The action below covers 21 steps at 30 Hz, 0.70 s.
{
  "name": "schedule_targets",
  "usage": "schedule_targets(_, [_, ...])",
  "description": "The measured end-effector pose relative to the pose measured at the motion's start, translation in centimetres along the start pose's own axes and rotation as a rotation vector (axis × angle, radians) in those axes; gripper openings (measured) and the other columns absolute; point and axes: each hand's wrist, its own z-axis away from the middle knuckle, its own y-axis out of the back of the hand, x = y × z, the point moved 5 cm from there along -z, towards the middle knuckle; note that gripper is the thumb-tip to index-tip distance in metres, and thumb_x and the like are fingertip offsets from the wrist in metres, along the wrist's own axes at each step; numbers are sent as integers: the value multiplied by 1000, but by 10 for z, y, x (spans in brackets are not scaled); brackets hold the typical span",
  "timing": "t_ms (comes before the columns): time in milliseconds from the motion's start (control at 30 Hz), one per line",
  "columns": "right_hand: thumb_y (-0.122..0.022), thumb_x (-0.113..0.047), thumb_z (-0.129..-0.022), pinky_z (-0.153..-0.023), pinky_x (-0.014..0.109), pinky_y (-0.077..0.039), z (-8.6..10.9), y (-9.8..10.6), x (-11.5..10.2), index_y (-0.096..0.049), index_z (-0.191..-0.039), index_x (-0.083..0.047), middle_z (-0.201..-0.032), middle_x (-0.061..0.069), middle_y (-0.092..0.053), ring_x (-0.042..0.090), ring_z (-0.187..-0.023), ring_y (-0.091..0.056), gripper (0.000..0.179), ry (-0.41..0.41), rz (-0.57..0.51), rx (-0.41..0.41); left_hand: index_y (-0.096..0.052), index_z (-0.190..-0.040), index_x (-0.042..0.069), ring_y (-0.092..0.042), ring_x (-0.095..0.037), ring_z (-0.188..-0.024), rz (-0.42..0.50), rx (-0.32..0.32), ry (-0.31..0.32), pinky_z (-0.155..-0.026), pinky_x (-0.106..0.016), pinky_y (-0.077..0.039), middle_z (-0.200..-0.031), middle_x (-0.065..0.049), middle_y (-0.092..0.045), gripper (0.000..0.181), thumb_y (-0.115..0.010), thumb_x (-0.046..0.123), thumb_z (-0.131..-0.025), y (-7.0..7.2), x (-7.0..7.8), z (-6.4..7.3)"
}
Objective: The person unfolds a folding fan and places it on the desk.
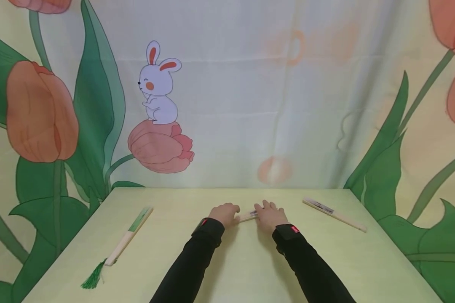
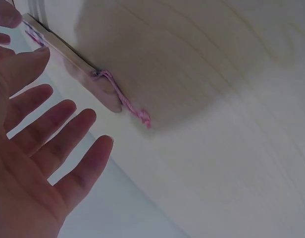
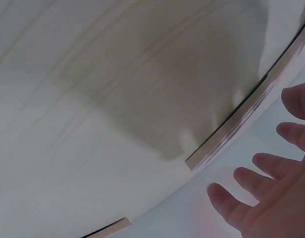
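Note:
A closed folding fan [image 1: 247, 216] lies on the table between the two hands. My left hand [image 1: 225, 214] is over its left end, and my right hand [image 1: 271, 216] is over its right part. In the left wrist view, the left hand [image 2: 38, 163] has its fingers spread beside the fan [image 2: 76, 64], whose rounded end carries a knotted pink cord [image 2: 123, 99]. The right wrist view has the right hand [image 3: 276, 173] with fingers apart beside the fan's purple-marked end [image 3: 231, 126]. Neither hand is curled round the fan.
On the left lies a closed fan [image 1: 130, 233] with a green section and a green tassel [image 1: 94, 275]. Another closed fan [image 1: 333, 214] lies slanted at the right. A printed curtain [image 1: 227, 105] hangs behind the pale table [image 1: 174, 252].

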Motion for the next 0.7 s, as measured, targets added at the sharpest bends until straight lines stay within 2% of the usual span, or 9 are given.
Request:
schedule_targets(133, [-68,-17,-100,-95,68,-49,-10,-13,4,-60,-134,-8,-139,23,-57,45,-126,-54,36,10,37,18,-75,-114,9,-70,-28,-92,2,15,29,-76,-47,-59,-108,-9,-75,18,-73,16,-97,1,6,-5])
schedule_targets(267, [-68,-17,-100,-97,69,-48,-13,-21,4,-62,-134,-8,-143,22,-56,46,-128,-54,36,13,32,8,-76,-108,10,-68,-26,-82,0,20,67,-71,-45,-57,-101,-8,-75,13,-74,15,-96,-6,4,-9])
schedule_targets(400, [-68,-14,-99,-100,69,-46,-15,-20,2,-60,-137,-7,-148,22,-54,47,-132,-51,39,-1,11,-5,-73,-95,10,-60,-23,-71,0,27,96,-63,-41,-51,-87,-6,-71,4,-74,14,-95,-13,0,-12])
schedule_targets(500, [-68,-9,-98,-101,69,-46,-19,-20,1,-60,-138,-5,-148,22,-54,46,-133,-51,41,-3,0,-8,-69,-85,11,-53,-21,-66,-6,31,112,-60,-40,-47,-79,-4,-65,11,-72,13,-96,-14,-3,-14])
schedule_targets(700, [-67,-5,-97,-103,71,-43,-25,-26,3,-64,-133,-5,-152,22,-50,47,-136,-48,36,-13,-7,-43,-68,-80,10,-49,-17,-64,13,28,81,-58,-37,-45,-74,-2,-62,15,-71,10,-95,-13,2,-10])
